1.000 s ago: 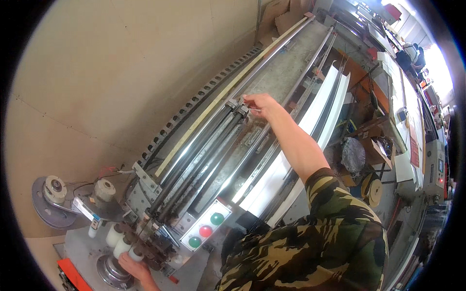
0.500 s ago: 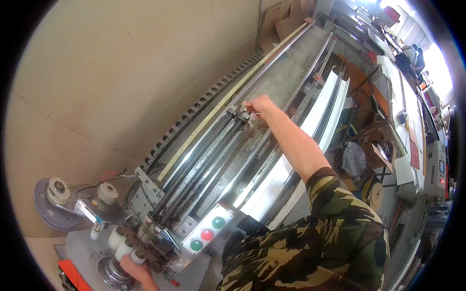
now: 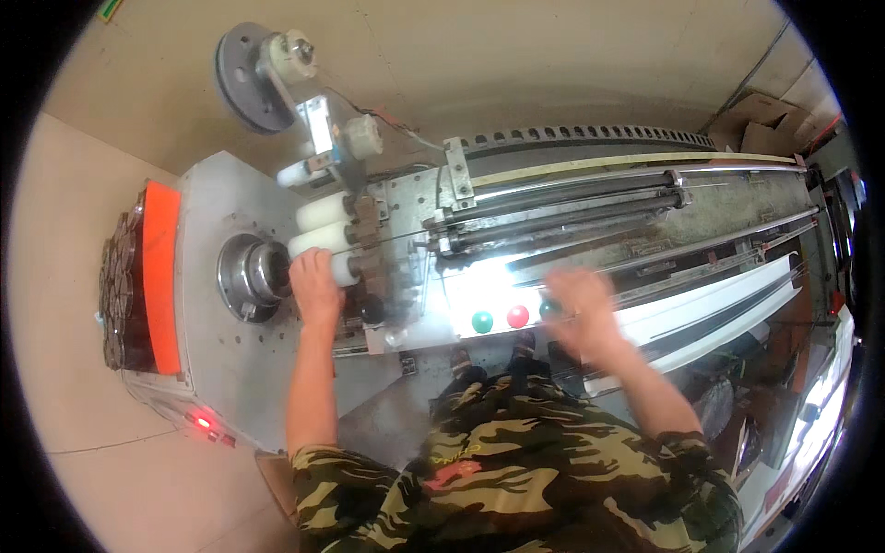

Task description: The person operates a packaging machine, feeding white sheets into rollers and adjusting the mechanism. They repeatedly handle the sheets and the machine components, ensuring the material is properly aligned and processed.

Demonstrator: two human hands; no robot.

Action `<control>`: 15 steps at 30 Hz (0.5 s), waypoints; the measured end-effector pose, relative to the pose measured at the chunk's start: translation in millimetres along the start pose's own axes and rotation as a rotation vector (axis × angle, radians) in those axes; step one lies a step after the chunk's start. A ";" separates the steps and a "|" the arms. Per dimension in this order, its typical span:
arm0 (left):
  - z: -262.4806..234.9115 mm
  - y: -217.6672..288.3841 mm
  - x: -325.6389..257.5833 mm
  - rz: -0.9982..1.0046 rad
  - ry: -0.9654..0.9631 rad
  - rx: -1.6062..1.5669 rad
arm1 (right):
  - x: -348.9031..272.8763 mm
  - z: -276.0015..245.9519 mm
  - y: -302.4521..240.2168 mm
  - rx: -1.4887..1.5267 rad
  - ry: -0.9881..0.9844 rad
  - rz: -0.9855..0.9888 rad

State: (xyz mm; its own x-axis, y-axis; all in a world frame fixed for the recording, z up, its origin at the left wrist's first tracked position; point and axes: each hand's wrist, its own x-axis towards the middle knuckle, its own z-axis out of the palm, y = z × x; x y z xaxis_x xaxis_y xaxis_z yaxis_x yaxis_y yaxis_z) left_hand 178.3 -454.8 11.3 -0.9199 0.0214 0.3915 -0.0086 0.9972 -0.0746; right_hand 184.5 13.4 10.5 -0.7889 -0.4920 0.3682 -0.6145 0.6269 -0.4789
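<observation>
My left hand (image 3: 316,288) is at the end of the lowest white roller (image 3: 343,269), between it and a round steel chuck (image 3: 251,276). Its fingers are bent together, and whatever they grip is hidden. Two more white rollers, an upper one (image 3: 323,213) and a middle one (image 3: 318,240), sit just beyond. My right hand (image 3: 585,313), smeared by motion, hovers over or beside the right-hand green button (image 3: 550,308). I cannot tell if it touches it. A red button (image 3: 517,316) and another green button (image 3: 482,322) are to its left on a white panel. A thin line runs from the rollers to the rods.
Long metal rods (image 3: 572,218) stretch rightward along the machine bed, with a clamp block (image 3: 680,189) on them. A grey disc (image 3: 253,76) stands at the back left. An orange panel (image 3: 163,276) edges the machine's left side. White channel strips (image 3: 710,309) lie front right.
The view has swung left. My right hand has left the block on the rods and come back near the buttons. My left hand remains by the white rollers.
</observation>
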 end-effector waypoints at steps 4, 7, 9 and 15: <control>-2.0 -1.5 0.7 0.050 0.037 -0.008 | -1.8 49.4 -83.6 0.072 -0.221 -0.167; -2.8 0.5 1.3 0.063 0.071 -0.011 | -7.6 64.0 -98.5 -0.031 -0.294 -0.099; 1.1 0.3 -2.1 0.073 0.115 -0.045 | -5.4 65.8 -100.0 -0.093 -0.326 -0.089; -3.8 -6.6 -5.4 0.056 0.096 -0.006 | 81.7 72.1 -144.6 0.081 -0.414 0.145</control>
State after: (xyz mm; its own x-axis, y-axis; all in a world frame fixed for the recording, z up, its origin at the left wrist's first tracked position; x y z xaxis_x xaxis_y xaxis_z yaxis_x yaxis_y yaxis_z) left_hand 184.9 -461.3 13.1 -0.8772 0.0838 0.4727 0.0447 0.9946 -0.0932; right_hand 209.2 -161.0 52.4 -0.7885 -0.6130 -0.0498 -0.4820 0.6663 -0.5690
